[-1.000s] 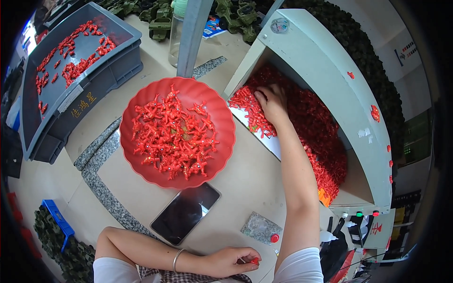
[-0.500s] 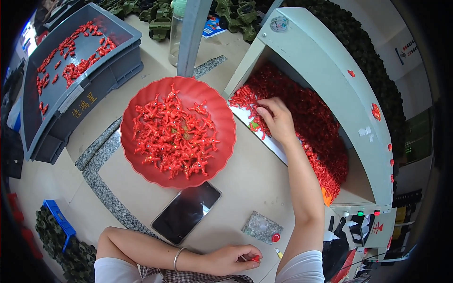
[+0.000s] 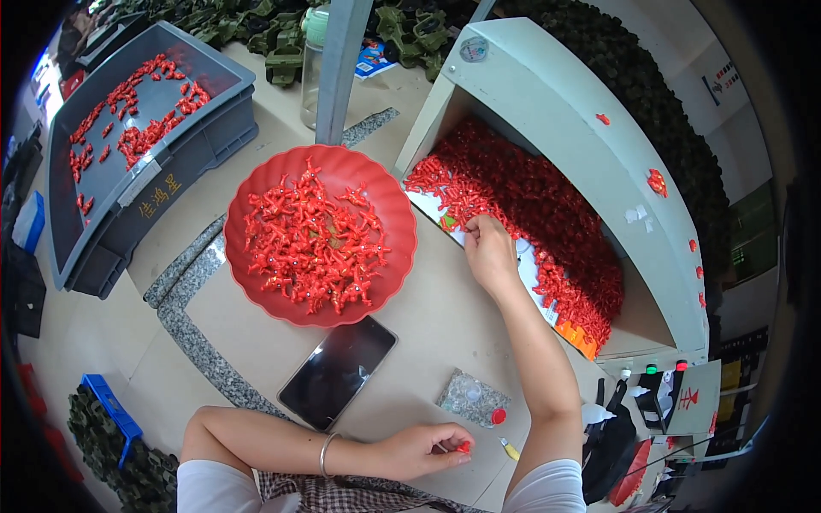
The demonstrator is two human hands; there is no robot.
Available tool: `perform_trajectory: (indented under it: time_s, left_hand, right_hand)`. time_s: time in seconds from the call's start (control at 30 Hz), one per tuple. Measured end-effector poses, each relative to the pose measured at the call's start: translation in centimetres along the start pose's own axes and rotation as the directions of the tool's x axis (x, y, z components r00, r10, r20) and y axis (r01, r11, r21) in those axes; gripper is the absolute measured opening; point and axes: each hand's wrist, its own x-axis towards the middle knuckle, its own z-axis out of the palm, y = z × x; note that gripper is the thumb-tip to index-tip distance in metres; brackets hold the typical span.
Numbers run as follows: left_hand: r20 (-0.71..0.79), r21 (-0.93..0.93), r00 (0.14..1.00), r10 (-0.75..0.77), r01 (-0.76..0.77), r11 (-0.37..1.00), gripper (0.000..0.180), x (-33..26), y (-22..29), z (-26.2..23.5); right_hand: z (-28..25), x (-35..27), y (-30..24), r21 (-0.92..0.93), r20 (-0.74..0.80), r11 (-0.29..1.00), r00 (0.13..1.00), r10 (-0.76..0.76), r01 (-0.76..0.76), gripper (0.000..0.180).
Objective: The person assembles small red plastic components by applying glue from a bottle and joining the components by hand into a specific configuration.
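My left hand (image 3: 415,451) rests near the table's front edge, curled around a small red plastic piece (image 3: 463,447) that pokes out at the fingertips. My right hand (image 3: 491,254) is at the open front of a pale green box, fingers pinched together; whatever sits between them is hidden. A heap of small red plastic pieces (image 3: 547,214) fills the box, just beyond those fingers. To the left of my right hand, a scalloped red bowl (image 3: 244,265) holds a pile of red toy figures (image 3: 316,235).
A black phone (image 3: 339,373) lies below the bowl, and a granite piece with a red cap (image 3: 472,398) is to its right. The pale green box (image 3: 547,94) borders the right. A metal post (image 3: 338,77) rises behind the bowl. At far left stands a grey crate (image 3: 197,141) with red pieces.
My right hand has drawn back from the heap toward me, its fingers now pinched. My left hand keeps its hold on the red piece. The whole view has shifted slightly.
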Motion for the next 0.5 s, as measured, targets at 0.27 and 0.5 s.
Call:
perform_trajectory:
  time_s: [0.27,0.5]
  left_hand:
    - [-0.025,-0.046,0.998,0.050,-0.051,0.998,0.027,-0.2,-0.4,0.1]
    - [-0.075,-0.174,0.991,0.111,-0.123,0.977,0.026,0.5,-1.1,0.2]
  right_hand:
    - [-8.5,-7.3,-2.2,0.662,-0.107,0.746,0.977,0.184,-0.068,0.016]
    - [-12.4,-21.3,-7.1,0.757,-0.107,0.649,0.964,0.242,-0.079,0.011]
